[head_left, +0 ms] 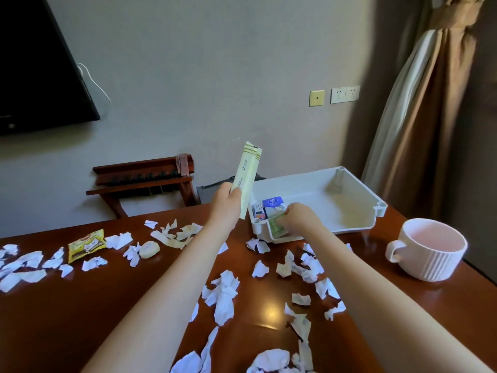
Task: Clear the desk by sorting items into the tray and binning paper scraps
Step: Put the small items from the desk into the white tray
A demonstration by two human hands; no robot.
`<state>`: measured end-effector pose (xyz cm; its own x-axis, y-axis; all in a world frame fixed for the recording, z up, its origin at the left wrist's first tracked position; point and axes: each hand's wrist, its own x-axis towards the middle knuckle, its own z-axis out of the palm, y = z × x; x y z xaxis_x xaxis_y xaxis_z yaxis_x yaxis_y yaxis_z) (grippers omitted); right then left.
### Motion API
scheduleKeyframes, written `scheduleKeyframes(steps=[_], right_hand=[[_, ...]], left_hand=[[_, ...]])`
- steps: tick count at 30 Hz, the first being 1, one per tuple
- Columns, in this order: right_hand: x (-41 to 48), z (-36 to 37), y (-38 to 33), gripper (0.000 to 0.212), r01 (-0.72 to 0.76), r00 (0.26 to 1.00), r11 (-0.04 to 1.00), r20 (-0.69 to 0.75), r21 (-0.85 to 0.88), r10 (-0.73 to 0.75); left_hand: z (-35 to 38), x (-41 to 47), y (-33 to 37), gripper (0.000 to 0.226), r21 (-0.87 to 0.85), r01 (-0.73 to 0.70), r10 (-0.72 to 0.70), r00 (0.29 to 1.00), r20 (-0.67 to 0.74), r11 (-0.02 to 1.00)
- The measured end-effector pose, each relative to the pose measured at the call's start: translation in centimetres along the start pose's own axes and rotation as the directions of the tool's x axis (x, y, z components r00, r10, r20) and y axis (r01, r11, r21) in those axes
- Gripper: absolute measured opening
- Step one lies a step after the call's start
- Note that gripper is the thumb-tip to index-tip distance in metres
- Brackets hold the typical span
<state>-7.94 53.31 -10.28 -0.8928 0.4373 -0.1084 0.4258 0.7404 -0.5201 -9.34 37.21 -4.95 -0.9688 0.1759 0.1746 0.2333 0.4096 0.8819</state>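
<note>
Left hand (228, 193) clamped on long packet (246, 175) held upright beside tray (357, 189), right hand (297, 218) pinching green packet (277, 227) at tray's near-left corner: seat it flat beside the 2 boxes (269, 208), scraps (223, 294) remain across tabletop (107, 305).

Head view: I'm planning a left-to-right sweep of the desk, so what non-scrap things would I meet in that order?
Yellow snack packet → small round soap → long cream sachet held up in the left hand → right hand at the white tray → white ribbed mug.
</note>
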Motion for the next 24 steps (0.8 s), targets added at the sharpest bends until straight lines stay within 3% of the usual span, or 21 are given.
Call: scheduleKeyframes(steps=[2, 3, 6, 8, 10, 14, 17, 21, 24], right_hand=[[-0.3, -0.9, 0.6, 0.026, 0.051, 0.993, 0.997, -0.109, 0.062, -0.044], [-0.5, -1.7, 0.7, 0.031, 0.101, 0.985, 0.977, -0.158, 0.187, -0.071], [-1.6, -4.8, 0.4, 0.031, 0.208, 0.977, 0.730, -0.164, 0.651, -0.133], [-2.2, -6.5, 0.2, 0.025, 0.212, 0.977, 0.611, -0.149, 0.763, -0.153], [-2.3, -7.5, 0.3, 0.015, 0.246, 0.969, 0.581, -0.188, 0.776, -0.159], [-1.2, -8.3, 0.8, 0.002, 0.285, 0.958, 0.604, -0.240, 0.745, -0.155], [0.6, -7.9, 1.4, 0.014, 0.264, 0.957, 0.596, -0.282, 0.758, -0.064], [3.1, -6.5, 2.8, 0.016, 0.161, 0.941, 0.827, -0.336, 0.539, 0.036], [4.6, -4.9, 3.5, 0.023, 0.044, 0.959, 0.915, -0.274, 0.401, 0.074]], left_hand=[[0.8, 0.0, 0.4, 0.025, -0.025, -0.008, 0.008, 1.000, 0.013, 1.000], [1.2, 0.0, 0.7, 0.025, -0.045, -0.010, 0.011, 1.000, 0.019, 0.999], [2.9, -0.1, 1.9, 0.021, -0.052, -0.025, 0.029, 0.997, 0.065, 0.998], [4.2, -0.1, 2.5, 0.022, -0.046, -0.053, 0.057, 0.994, 0.096, 0.998], [5.3, -0.2, 3.0, 0.023, -0.008, -0.086, 0.086, 0.989, 0.124, 0.996], [6.1, -0.1, 3.3, 0.019, 0.145, -0.166, 0.143, 0.977, 0.159, 0.975], [5.4, 1.0, 2.3, 0.011, 0.227, -0.198, 0.175, 0.977, 0.118, 0.954], [3.9, 2.7, -0.5, 0.026, 0.371, -0.174, 0.142, 0.984, 0.110, 0.912], [3.3, 3.5, -2.5, 0.036, 0.462, -0.166, 0.109, 0.983, 0.148, 0.871]])
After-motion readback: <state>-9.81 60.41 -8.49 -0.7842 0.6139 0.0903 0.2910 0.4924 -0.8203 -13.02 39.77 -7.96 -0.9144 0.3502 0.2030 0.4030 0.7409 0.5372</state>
